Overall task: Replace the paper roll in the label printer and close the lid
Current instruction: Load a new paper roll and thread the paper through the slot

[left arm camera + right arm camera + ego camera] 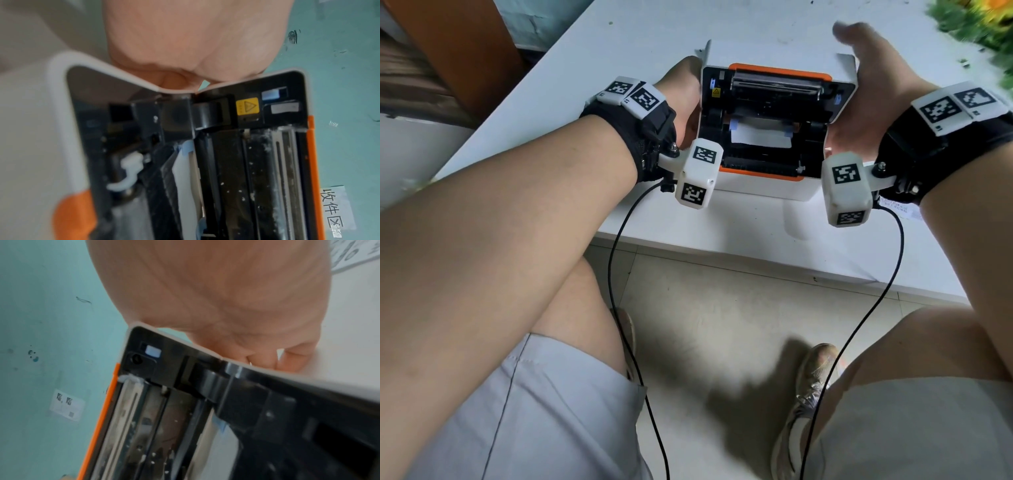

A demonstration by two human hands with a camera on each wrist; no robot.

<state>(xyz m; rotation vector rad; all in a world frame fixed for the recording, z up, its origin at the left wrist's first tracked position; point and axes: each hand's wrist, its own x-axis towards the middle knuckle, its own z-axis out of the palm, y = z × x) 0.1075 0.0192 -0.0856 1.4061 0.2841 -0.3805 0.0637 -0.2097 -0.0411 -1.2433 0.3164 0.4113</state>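
A white label printer (756,190) with orange trim sits near the table's front edge. Its lid (780,73) stands open, hinged at the far side. White paper (760,135) lies in the bay between blue guides, and it also shows in the left wrist view as paper (180,178). My left hand (685,99) grips the printer's left side by the hinge, with its fingers (176,80) curled behind the edge. My right hand (873,99) holds the right side. Its fingers (287,356) are curled against the casing, and one digit, blurred, is raised above the lid.
The white table (688,229) ends just in front of the printer, with floor and my legs below. A green plant (976,24) stands at the back right and brown furniture (458,51) at the back left. Paper labels (333,209) (66,404) are stuck to the tabletop.
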